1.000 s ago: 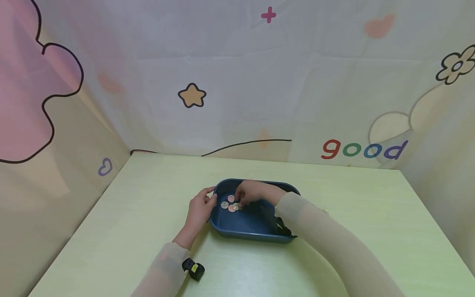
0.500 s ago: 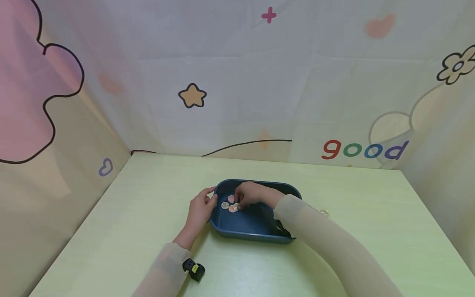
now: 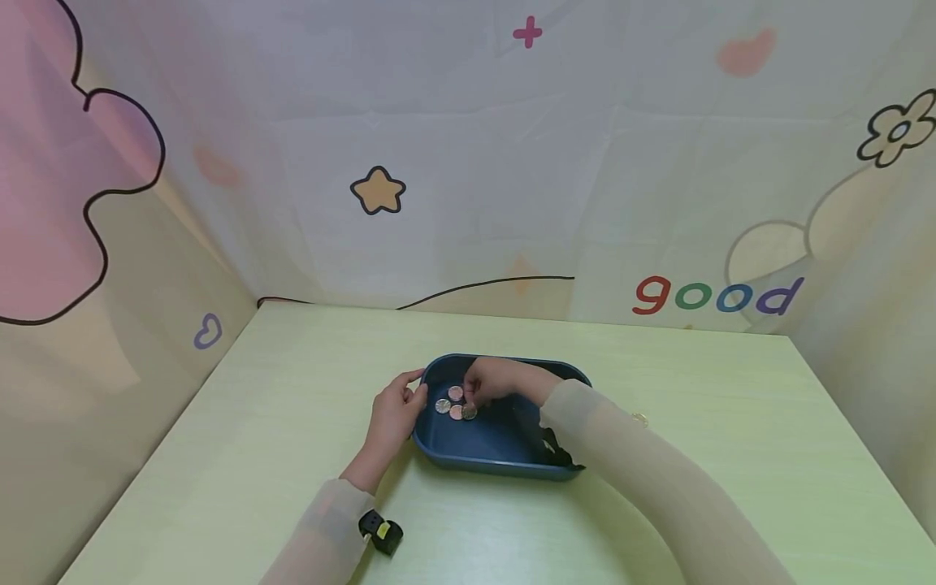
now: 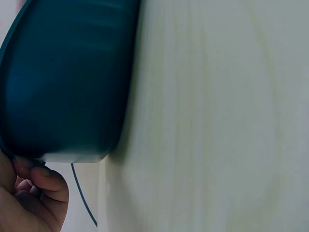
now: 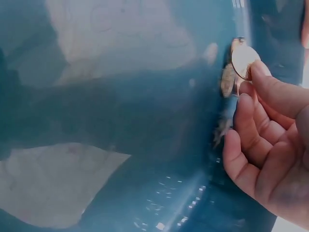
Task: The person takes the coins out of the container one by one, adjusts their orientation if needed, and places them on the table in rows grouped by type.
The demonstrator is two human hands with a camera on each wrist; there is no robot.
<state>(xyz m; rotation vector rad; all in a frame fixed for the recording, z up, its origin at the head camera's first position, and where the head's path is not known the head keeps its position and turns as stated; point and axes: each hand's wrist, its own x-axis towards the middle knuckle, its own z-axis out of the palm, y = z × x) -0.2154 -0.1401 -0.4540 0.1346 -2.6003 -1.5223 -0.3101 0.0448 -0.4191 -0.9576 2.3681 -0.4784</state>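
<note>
A dark blue tray (image 3: 475, 445) with raised sides stands on the table. My left hand (image 3: 395, 413) grips its left end, thumb at the rim; in the left wrist view the curled fingers (image 4: 52, 186) meet the tray's end. Inside the tray, my right hand (image 3: 491, 379) pinches a round coin (image 5: 244, 61) between thumb and finger, tilted on edge. Close beside it on the tray floor lie a silvery coin (image 3: 443, 406) and two pinkish coins, one of them (image 3: 456, 393) farther back. The right wrist view shows another coin (image 5: 227, 81) partly behind the pinched one.
A pale green table (image 3: 241, 455) surrounds the tray, with a printed cloth wall (image 3: 468, 227) behind. A small gold-coloured item (image 3: 640, 419) lies right of the tray, partly behind the right sleeve (image 3: 643, 455). A black device (image 3: 382, 533) sits on the left cuff.
The pinched coin has tipped and shifted slightly toward the near side, showing darker now. Both hands and the tray stay almost where they were.
</note>
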